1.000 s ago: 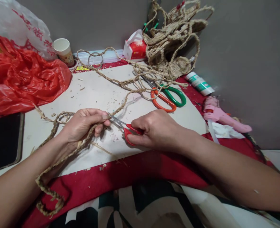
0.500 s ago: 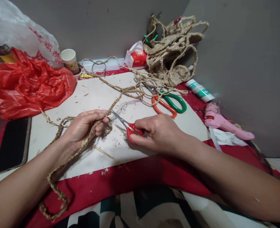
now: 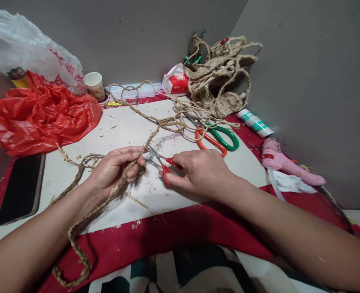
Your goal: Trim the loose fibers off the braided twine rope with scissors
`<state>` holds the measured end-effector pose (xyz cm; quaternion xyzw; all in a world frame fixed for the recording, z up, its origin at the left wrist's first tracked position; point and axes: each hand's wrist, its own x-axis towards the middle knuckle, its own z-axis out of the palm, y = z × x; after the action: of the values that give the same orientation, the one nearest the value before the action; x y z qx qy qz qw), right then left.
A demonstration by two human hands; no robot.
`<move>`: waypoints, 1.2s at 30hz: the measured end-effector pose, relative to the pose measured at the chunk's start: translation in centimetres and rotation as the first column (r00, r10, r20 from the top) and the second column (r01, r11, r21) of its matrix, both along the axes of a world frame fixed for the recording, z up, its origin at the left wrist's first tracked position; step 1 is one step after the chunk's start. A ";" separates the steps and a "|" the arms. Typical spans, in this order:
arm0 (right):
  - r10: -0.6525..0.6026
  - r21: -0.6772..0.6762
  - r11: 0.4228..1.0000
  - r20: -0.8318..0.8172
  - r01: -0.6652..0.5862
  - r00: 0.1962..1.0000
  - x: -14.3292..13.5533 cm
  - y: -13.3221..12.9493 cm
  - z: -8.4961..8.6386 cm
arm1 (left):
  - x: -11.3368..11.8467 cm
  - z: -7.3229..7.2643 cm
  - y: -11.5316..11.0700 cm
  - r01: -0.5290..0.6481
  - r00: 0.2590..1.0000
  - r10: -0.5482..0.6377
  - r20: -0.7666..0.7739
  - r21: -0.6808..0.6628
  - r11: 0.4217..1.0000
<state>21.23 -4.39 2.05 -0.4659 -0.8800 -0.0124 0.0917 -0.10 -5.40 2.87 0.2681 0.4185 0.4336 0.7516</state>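
Observation:
My left hand [image 3: 120, 167] is closed in a pinch on a braided straw rope [image 3: 106, 201]. The rope hangs over my forearm, with its lower end curling over the red cloth, and its upper part runs away to thinner cords at the back. My right hand [image 3: 198, 171] grips small red-handled scissors [image 3: 164, 166], with two fingers and the thumb around the loops. The blades are slightly parted and reach the rope just beyond my left fingertips. Whether they touch the rope, I cannot tell.
Larger scissors with orange and green handles [image 3: 230, 137] lie behind my right hand. A bundle of straw rope [image 3: 219, 73], a tissue pack [image 3: 176, 80] and a paper cup [image 3: 94, 86] stand at the back. Left are a red plastic bag [image 3: 45, 118] and a phone [image 3: 21, 189]; right, a pink glue gun [image 3: 289, 162].
The scissor blades have moved closer onto the rope beside my left fingers, and they look slightly more parted. The whole view has shifted a little; both grips stay the same.

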 end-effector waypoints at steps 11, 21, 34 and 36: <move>0.035 -0.145 0.989 0.055 -0.027 0.998 0.0 0.2 0.1 | 0.1 -0.4 0.0 -0.015 0.999 0.014 -0.044 -0.032 0.999; -0.201 -0.645 0.755 -0.393 -0.114 0.897 0.7 0.6 0.0 | -0.2 -0.1 0.2 -0.083 0.996 0.084 -0.021 0.038 0.996; -0.417 -0.678 0.707 -0.629 -0.200 0.656 -0.1 1.1 0.5 | 0.5 0.1 -0.1 -0.003 0.990 0.014 -0.138 0.080 0.997; -0.419 -0.676 0.714 -0.622 -0.183 0.662 -0.2 1.1 0.5 | 0.5 0.0 -0.1 -0.009 0.987 0.026 -0.160 0.104 0.994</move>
<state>21.07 -3.29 2.52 -0.4893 -0.6669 0.4988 0.2589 0.39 -5.50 2.89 0.3370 0.4572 0.4383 0.6966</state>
